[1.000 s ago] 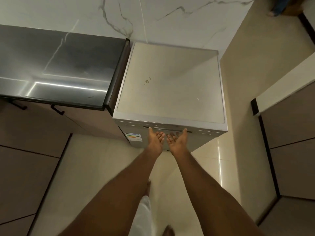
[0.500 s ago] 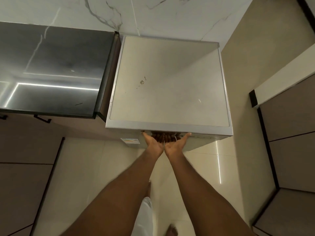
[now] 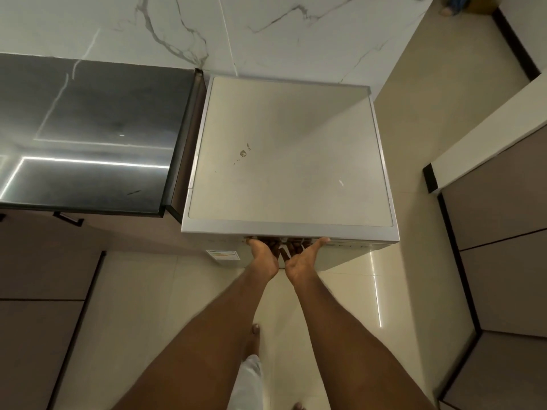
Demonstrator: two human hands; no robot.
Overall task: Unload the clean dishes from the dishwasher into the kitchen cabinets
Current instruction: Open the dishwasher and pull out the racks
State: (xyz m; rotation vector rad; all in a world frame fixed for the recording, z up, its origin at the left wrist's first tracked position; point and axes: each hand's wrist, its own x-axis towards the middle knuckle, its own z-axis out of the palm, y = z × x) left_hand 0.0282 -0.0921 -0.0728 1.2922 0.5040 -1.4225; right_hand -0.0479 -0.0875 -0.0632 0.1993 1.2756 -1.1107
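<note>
Two hands, left hand point(image 3: 264, 257) and right hand point(image 3: 301, 258), reach palm-up side by side under the top front edge of the dishwasher point(image 3: 291, 161), which stands closed beside the dark desk point(image 3: 88, 134). Their fingers point(image 3: 270, 244) curl up into the door's handle recess, gripping it. A risk: a hard pull could drop the door abruptly or rattle the dishes inside, which are hidden.

Silver square-topped freestanding dishwasher point(image 3: 290, 161) stands beside a dark counter; door shut; small brown stains on its flat top.
</note>
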